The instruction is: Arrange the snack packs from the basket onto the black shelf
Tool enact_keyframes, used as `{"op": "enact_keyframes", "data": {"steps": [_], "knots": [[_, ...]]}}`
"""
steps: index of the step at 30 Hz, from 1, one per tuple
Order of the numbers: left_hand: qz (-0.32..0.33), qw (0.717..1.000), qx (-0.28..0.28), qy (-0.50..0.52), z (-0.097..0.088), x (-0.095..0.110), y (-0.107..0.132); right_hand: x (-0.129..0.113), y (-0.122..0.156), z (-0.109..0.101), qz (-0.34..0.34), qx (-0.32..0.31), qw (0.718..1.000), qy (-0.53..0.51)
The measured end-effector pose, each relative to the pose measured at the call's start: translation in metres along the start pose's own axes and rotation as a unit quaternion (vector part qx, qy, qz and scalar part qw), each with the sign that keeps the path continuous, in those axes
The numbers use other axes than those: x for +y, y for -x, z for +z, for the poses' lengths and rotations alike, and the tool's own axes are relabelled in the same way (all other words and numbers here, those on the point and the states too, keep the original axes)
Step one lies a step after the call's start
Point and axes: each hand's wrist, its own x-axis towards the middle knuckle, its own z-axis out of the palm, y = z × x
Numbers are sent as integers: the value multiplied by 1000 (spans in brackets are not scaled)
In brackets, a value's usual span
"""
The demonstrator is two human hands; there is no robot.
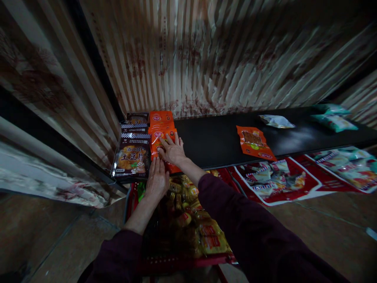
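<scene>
My right hand lies on an orange snack packet, its fingers spread over the front. Just below it, my left hand touches the lower edge of the orange packets with fingers stretched out flat. Behind, another orange packet is in the same row. To the left, a black packet of potato chips lies in front of similar black packets. My right hand partly covers the front of the orange packets.
Farther along the black shelf lie a single orange packet, a silvery packet and green packets. Beneath my arms is a red basket of yellow-wrapped snacks. Printed red bags are right of it; a striped curtain hangs behind.
</scene>
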Motion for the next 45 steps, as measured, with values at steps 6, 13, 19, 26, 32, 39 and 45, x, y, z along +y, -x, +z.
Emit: {"op": "enact_keyframes", "data": {"steps": [6, 13, 19, 26, 32, 39, 45], "knots": [[-4, 1000, 10, 6, 2, -1, 0, 1, 1, 9, 9, 5, 1000, -4], [-8, 1000, 8, -6, -2, 8, 1, -2, 0, 8, -3, 28, 1000, -8], [-20, 1000, 16, -10, -4, 11, 2, -4, -2, 15, -7, 41, 999, -7], [-17, 999, 10, -38, -2, 10, 2, -3, 1, 16, -7, 59, 998, -11], [-18, 998, -4, -61, -1, 9, 2, 2, 26, 12, 3, 62, 998, -17], [-4, 997, -19, -74, 1, 6, 2, 8, 33, 16, -8, 39, 999, -37], [-13, 996, -28, -86, 3, 5, -3, 8, 29, 21, 7, 45, 998, -36]]}}
